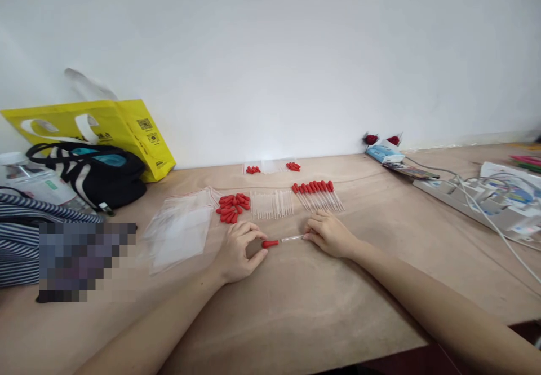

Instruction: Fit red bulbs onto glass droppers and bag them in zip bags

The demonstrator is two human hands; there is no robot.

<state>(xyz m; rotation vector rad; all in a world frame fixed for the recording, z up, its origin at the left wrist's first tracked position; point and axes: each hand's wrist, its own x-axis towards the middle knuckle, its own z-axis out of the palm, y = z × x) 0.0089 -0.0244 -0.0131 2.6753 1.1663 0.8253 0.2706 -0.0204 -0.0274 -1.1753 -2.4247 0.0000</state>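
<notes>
My left hand (242, 252) rests on the table beside a red rubber bulb (270, 244), its thumb and fingers apart around the bulb's rounded end. My right hand (327, 234) pinches the right end of a clear glass tube (291, 238), whose other end lies close to the bulb's narrow mouth. Behind my left hand is a pile of red bulbs (230, 207). Next to it, clear tubes (273, 204) lie in a row. Several tubes with red bulbs on them (319, 194) lie side by side behind my right hand.
Clear plastic bags (181, 228) lie left of the bulbs. Small bags with red bulbs (270, 166) are near the wall. A yellow bag (139, 132) and a black bag (110, 177) stand left; a power strip (469, 200) with cables lies right.
</notes>
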